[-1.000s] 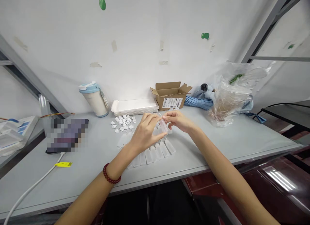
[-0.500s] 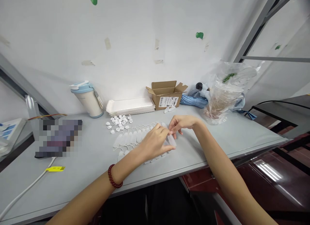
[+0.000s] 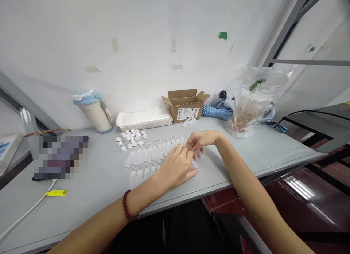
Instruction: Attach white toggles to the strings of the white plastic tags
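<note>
My left hand (image 3: 176,165), a dark red bead bracelet at its wrist, lies palm down with bent fingers pressed against the fingertips of my right hand and its thumb stretched out. My right hand (image 3: 201,140) reaches in from the right with its fingers pinched together. What the fingertips hold is hidden, though a sliver of clear plastic shows just below them. Under and beside my left hand, pale translucent tags (image 3: 154,153) with thin loops lie in two rows, partly covered by the hand and forearm. Behind them sits a loose pile of small white caps (image 3: 133,136).
An open cardboard box (image 3: 183,107) stands by the wall, with two small pale pieces (image 3: 189,122) in front. Left of it are stacked white sheets (image 3: 144,119) and a tumbler (image 3: 94,113). A plastic bag with a cup (image 3: 253,108) and blue cloth (image 3: 216,112) are at right.
The view has shifted slightly. My hands have drawn closer together, and my left fingers now cover more of the right fingertips. The clear plastic beneath them shows less.
</note>
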Demonstrator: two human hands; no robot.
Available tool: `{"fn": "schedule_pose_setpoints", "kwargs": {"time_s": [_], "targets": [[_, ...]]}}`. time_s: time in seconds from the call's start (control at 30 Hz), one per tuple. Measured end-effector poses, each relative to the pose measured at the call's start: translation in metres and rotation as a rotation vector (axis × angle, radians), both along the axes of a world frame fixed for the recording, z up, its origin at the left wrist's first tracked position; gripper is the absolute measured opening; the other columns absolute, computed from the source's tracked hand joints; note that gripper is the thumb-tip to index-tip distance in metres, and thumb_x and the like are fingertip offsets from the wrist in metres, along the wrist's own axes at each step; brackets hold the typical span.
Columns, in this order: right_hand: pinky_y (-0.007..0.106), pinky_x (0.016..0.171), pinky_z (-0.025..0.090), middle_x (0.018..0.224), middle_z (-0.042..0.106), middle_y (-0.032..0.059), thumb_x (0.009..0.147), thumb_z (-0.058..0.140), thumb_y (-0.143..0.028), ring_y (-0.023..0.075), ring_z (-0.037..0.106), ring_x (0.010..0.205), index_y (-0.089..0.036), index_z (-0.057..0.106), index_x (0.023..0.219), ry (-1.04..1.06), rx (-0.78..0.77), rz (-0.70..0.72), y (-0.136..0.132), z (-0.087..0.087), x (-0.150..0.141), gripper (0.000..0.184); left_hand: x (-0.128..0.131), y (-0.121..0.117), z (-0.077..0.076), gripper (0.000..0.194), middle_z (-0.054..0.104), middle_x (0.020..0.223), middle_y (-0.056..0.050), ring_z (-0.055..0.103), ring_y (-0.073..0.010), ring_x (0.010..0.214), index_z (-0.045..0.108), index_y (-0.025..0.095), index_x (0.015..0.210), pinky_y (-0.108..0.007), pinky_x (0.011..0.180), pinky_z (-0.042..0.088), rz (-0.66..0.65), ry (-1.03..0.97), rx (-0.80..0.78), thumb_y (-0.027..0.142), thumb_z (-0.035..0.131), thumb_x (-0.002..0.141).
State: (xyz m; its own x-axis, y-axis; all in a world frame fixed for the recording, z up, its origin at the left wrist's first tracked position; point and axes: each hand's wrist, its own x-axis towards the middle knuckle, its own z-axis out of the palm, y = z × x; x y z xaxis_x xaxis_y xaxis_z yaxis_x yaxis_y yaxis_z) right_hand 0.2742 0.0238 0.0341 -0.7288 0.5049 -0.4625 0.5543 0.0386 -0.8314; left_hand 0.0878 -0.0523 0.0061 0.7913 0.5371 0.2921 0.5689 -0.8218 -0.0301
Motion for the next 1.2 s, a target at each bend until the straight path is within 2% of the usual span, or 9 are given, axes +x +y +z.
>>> {"fn": "schedule_pose_setpoints", "kwargs": {"time_s": [0.17,0.37,0.53,0.7,0.87,1.2], "targets": [[0.019,0.043,0.04,0.082,0.073,0.0071,0.063,0.072,-0.039,0.0133,0.066,0.056,-0.01,0.066,0.088,-0.062,-0.051,-0.016,0.005,-0.006,-0.001,0.039,0.0,-0.001,-0.002,0.034,0.06,0.09,-0.012,0.05,-0.0274,0.09,0.057,0.011,0.093,-0.04,0.077,0.044,0.023,0.007,-0.041,0.043,0.051,0.084],[0.019,0.039,0.039,0.071,0.072,0.004,0.06,0.075,-0.046,0.0108,0.062,0.047,-0.01,0.066,0.083,-0.147,-0.066,-0.026,0.002,-0.003,-0.003,0.043,-0.002,-0.001,-0.002,0.035,0.06,0.087,-0.011,0.051,-0.0269,0.089,0.059,0.011,0.091,-0.04,0.077,0.045,0.022,0.001,-0.086,0.045,0.052,0.084],[0.019,0.039,0.039,0.068,0.071,0.0031,0.059,0.075,-0.045,0.0117,0.063,0.048,-0.01,0.065,0.079,-0.163,-0.07,-0.035,0.0,-0.001,-0.004,0.042,-0.011,0.005,0.003,0.039,0.062,0.087,-0.011,0.052,-0.0266,0.09,0.059,0.011,0.09,-0.039,0.078,0.046,0.018,-0.09,-0.134,0.05,0.055,0.082],[0.019,0.04,0.039,0.066,0.071,0.0032,0.061,0.074,-0.046,0.0118,0.063,0.049,-0.01,0.066,0.079,-0.169,-0.052,-0.04,-0.001,0.002,-0.004,0.041,-0.03,0.019,0.011,0.027,0.064,0.085,-0.008,0.055,-0.0232,0.09,0.06,0.015,0.084,-0.034,0.074,0.047,0.032,-0.218,-0.234,0.042,0.058,0.083],[0.019,0.039,0.039,0.064,0.07,0.0023,0.061,0.074,-0.047,0.0117,0.062,0.047,-0.011,0.065,0.076,-0.187,-0.071,-0.016,0.0,-0.001,-0.005,0.04,-0.035,0.022,0.014,0.026,0.066,0.088,-0.008,0.056,-0.0226,0.093,0.062,0.016,0.089,-0.033,0.075,0.047,0.033,-0.197,-0.337,0.041,0.059,0.082],[0.019,0.037,0.039,0.06,0.069,0.0013,0.059,0.074,-0.049,0.0107,0.059,0.042,-0.011,0.064,0.073,-0.231,-0.106,0.033,0.002,-0.006,-0.006,0.042,-0.033,0.018,0.01,0.024,0.065,0.086,-0.007,0.056,-0.0219,0.09,0.063,0.016,0.09,-0.032,0.074,0.047,-0.008,-0.196,-0.358,0.038,0.057,0.084]]}}
